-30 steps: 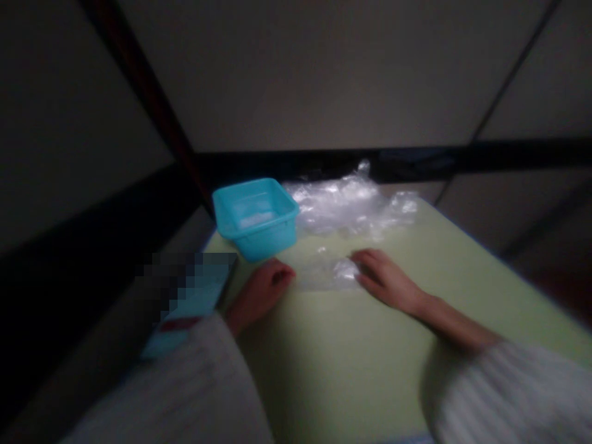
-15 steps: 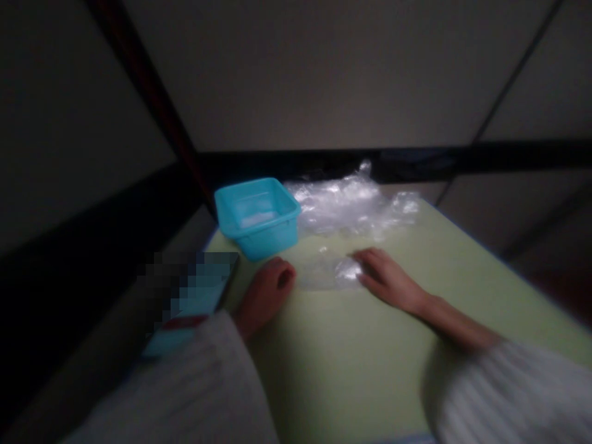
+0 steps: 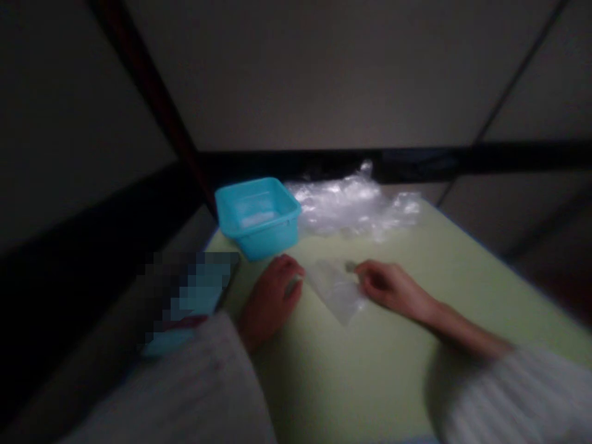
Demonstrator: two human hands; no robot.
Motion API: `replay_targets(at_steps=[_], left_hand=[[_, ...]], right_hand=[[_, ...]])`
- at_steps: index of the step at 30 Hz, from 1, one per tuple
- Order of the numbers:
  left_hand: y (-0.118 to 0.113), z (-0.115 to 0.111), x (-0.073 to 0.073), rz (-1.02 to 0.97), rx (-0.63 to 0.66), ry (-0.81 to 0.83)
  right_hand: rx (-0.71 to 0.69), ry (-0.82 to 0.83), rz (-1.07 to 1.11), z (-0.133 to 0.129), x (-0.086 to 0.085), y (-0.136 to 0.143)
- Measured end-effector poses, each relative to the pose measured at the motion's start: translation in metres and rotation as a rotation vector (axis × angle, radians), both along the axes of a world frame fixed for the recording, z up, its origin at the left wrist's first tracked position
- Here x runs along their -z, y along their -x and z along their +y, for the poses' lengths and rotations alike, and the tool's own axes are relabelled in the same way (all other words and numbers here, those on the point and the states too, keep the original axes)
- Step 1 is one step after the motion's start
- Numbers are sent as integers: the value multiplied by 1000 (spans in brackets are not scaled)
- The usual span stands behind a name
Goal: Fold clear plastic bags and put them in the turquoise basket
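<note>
Between my hands, low over the yellow-green tabletop, is a small clear plastic bag (image 3: 340,293), turned so that one corner points toward me. My left hand (image 3: 275,299) has its thumb and fingers curled together at the bag's left corner, pinching it. On the other side, my right hand (image 3: 391,283) is closed with thumb and forefinger together, beside the bag's right edge. A small greyish thing (image 3: 350,267) shows at the right fingertips, too blurred to name. Dim light and blur hide the exact contact.
A turquoise plastic basin (image 3: 272,237) stands at the back left, with something pale inside. Next to it, a heap of clear plastic bags (image 3: 345,203) spreads along the table's far edge. A flat object with a pale blue face (image 3: 210,280), partly pixelated, lies at the left edge.
The plastic bag has turned from lying straight to a slanted position with a corner toward me. My right hand has gone from flat, stretched fingers to a pinch; my left hand moved slightly right.
</note>
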State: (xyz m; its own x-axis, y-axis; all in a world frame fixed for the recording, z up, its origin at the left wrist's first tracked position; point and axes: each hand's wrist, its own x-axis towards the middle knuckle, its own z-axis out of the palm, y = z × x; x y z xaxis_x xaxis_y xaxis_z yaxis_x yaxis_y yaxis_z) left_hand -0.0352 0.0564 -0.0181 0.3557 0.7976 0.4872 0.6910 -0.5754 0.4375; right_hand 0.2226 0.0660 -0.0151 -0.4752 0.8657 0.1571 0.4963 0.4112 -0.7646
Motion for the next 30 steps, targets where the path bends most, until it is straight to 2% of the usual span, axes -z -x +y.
replay_targets(at_steps=[5, 9, 13, 20, 30], left_hand=[[-20, -27, -5, 211, 312, 39], [-28, -36, -4, 413, 522, 104], [-28, -34, 0, 470, 552, 154], [-29, -32, 0, 467, 568, 154], [-30, -31, -1, 475, 564, 157]], right_hand=[[-66, 32, 56, 2, 7, 0], [-91, 13, 71, 8, 13, -4], [-97, -5, 57, 11, 14, -4], [-174, 48, 74, 10, 2, -9], [-180, -67, -6, 12, 3, -14]])
